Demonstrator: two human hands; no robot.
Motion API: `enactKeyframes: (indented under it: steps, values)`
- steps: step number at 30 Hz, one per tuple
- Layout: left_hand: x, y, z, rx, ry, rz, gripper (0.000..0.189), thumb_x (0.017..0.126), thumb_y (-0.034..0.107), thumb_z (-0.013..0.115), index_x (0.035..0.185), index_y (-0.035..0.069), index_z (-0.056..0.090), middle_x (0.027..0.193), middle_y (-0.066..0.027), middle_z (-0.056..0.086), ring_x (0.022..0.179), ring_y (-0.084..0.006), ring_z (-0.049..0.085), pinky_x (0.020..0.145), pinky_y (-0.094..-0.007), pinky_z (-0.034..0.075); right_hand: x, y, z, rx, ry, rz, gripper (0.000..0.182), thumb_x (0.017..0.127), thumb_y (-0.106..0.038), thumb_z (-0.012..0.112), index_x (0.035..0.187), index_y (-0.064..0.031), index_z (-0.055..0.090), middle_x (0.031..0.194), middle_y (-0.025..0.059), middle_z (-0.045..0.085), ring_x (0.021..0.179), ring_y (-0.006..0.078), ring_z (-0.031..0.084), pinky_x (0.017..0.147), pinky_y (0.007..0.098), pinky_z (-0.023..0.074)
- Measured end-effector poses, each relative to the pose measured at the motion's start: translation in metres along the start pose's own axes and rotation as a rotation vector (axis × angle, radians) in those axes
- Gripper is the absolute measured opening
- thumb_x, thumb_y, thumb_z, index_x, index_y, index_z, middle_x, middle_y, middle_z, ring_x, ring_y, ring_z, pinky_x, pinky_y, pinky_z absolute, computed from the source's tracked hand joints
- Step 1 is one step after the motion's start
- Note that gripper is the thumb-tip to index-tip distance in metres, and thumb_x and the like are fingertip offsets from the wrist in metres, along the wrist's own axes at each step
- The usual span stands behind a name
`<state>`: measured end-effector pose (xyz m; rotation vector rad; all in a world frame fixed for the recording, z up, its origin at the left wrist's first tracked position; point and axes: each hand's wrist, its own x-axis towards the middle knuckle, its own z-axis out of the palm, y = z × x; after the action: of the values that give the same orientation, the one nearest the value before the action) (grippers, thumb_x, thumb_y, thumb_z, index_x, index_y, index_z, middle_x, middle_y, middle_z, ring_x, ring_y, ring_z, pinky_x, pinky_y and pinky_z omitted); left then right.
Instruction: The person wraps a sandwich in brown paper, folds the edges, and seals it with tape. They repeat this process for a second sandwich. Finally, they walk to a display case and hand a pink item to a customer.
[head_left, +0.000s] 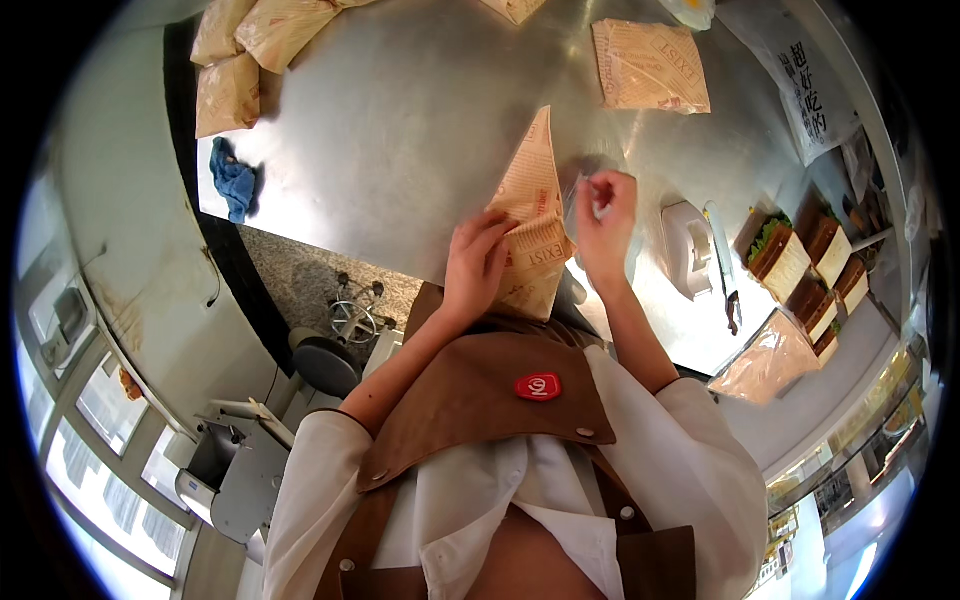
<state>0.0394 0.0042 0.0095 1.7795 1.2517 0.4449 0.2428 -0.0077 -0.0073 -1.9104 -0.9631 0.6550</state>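
Note:
Near the front edge of a stainless steel table, my left hand grips the left side of a partly folded, printed paper wrapper. One corner of the wrapper points up and away from me. My right hand is raised just right of the wrapper, its fingers pinched on a small piece of clear tape. A white tape dispenser stands to the right of that hand, with a knife lying beside it. What the wrapper encloses is hidden.
Cut sandwiches are lined up at the right, by a stack of wrapping sheets. A wrapped packet lies at the back, near a printed plastic bag. More wrapped packets and a blue cloth are at the left.

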Motion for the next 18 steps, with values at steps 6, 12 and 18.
enactKeyframes:
  steps: [6, 12, 18]
  values:
    - [0.005, 0.006, 0.001, -0.046, 0.043, -0.048, 0.025, 0.089, 0.003, 0.065, 0.113, 0.007, 0.073, 0.120, -0.0121, 0.062, 0.108, -0.0311, 0.056, 0.090, -0.0382, 0.050, -0.061, 0.001, -0.031, 0.115, -0.126, 0.134, 0.019, 0.089, -0.004, 0.070, 0.104, -0.0023, 0.058, 0.091, 0.0067, 0.056, 0.073, 0.0145, 0.053, 0.066, 0.0282, 0.0460]
    - [0.004, 0.005, 0.003, -0.108, 0.054, -0.081, 0.025, 0.090, 0.003, 0.066, 0.113, 0.007, 0.073, 0.121, -0.0122, 0.061, 0.110, -0.0303, 0.055, 0.088, -0.0370, 0.051, -0.068, -0.006, -0.027, 0.057, -0.130, 0.221, 0.018, 0.087, -0.002, 0.071, 0.101, -0.0032, 0.060, 0.088, 0.0071, 0.057, 0.069, 0.0147, 0.054, 0.061, 0.0279, 0.0456]
    - [0.002, -0.003, 0.004, -0.060, 0.054, -0.042, 0.017, 0.093, 0.006, 0.066, 0.108, 0.003, 0.072, 0.120, -0.0112, 0.062, 0.109, -0.0259, 0.058, 0.088, -0.0348, 0.051, -0.060, 0.011, -0.008, 0.124, -0.192, 0.171, 0.012, 0.086, -0.003, 0.073, 0.096, -0.0019, 0.066, 0.086, 0.0049, 0.059, 0.069, 0.0122, 0.055, 0.063, 0.0262, 0.0457]
